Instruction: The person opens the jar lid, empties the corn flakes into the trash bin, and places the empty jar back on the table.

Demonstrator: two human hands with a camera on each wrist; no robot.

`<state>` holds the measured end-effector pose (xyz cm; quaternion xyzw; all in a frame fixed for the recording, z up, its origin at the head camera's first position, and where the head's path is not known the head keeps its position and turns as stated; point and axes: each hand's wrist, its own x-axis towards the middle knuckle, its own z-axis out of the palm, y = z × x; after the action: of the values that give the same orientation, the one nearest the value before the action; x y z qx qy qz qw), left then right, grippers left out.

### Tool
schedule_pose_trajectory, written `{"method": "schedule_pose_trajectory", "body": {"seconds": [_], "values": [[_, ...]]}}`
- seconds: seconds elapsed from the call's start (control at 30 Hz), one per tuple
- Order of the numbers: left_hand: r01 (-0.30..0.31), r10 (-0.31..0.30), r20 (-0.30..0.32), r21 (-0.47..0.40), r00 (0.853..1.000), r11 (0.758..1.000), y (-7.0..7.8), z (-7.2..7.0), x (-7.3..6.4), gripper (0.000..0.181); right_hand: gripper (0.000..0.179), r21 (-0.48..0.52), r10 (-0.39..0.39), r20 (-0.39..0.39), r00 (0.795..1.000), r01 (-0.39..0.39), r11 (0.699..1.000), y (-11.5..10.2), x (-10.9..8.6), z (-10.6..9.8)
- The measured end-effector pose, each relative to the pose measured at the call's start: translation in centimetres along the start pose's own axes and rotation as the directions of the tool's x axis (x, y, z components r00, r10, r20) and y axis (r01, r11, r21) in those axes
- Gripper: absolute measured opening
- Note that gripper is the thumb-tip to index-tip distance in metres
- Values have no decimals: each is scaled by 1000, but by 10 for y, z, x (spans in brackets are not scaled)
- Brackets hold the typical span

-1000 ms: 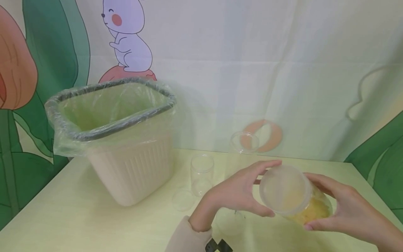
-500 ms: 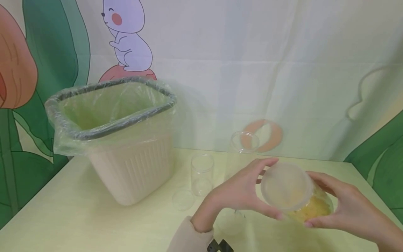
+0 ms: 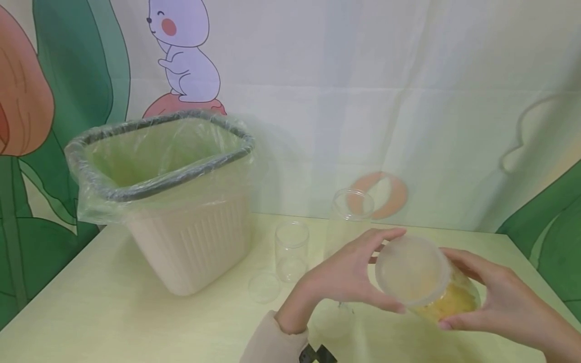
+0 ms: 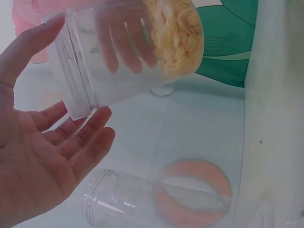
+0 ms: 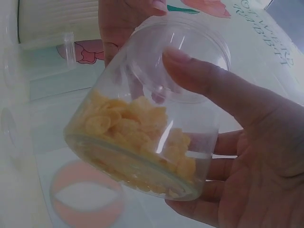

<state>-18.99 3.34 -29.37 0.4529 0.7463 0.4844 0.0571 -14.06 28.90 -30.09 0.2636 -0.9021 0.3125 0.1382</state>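
Observation:
A clear jar (image 3: 458, 297) of yellow flakes, which look like cornflakes, is held tilted above the table, its translucent lid (image 3: 413, 272) facing up and left. My right hand (image 3: 499, 292) grips the jar's body from the right, thumb on the near side and fingers behind, as the right wrist view confirms around the flakes (image 5: 137, 128). The left hand (image 3: 342, 277) spans the lid, with its thumb and fingertips at the rim. In the left wrist view the lid (image 4: 71, 71) sits on the jar mouth between thumb and fingers. Flakes lie at the jar's bottom end.
On the left stands a bin (image 3: 195, 247) with a grey ring (image 3: 168, 186) and a clear liner. A short clear jar (image 3: 292, 252) and a tall clear jar (image 3: 353, 205) stand behind the left arm. One clear round lid (image 3: 264, 287) lies on the table (image 3: 150, 322).
The left fingers shift slightly at the lid's rim, the thumb ending a little further right. The jar tips and rises slightly; both hands stay about where they were.

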Motion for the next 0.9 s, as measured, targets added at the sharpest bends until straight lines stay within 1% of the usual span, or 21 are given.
{"method": "schedule_pose_trajectory", "body": {"seconds": [0.1, 0.17, 0.33, 0.43, 0.57, 0.73, 0.9], "values": [[35, -35, -17, -15, 999, 999, 1, 3, 0, 97, 92, -1, -5, -8, 1000, 5, 1000, 1, -1, 0], [38, -38, -6, -15, 999, 999, 0, 3, 1, 99, 92, 2, -8, -8, 1000, 8, 1000, 1, -1, 0], [-14, 13, 49, 6, 999, 1000, -2, -1, 0, 100, 92, 4, -7, -3, 1000, 7, 1000, 1, -1, 0], [-37, 36, 57, 8, 998, 999, -2, -2, -1, 97, 92, 3, -10, 3, 1000, 10, 1000, 1, -1, 0], [-32, 31, 34, 15, 999, 999, -2, -2, 0, 93, 92, 9, -14, 5, 1000, 14, 1000, 1, 0, 1], [13, -13, -18, 1, 1000, 1000, -2, 1, 0, 93, 91, 0, 10, 2, 1000, -10, 1000, 1, -1, 0], [54, -55, -59, -8, 997, 998, -1, 4, 1, 92, 91, -24, 28, -3, 1000, -28, 999, 2, -1, -2]]}}
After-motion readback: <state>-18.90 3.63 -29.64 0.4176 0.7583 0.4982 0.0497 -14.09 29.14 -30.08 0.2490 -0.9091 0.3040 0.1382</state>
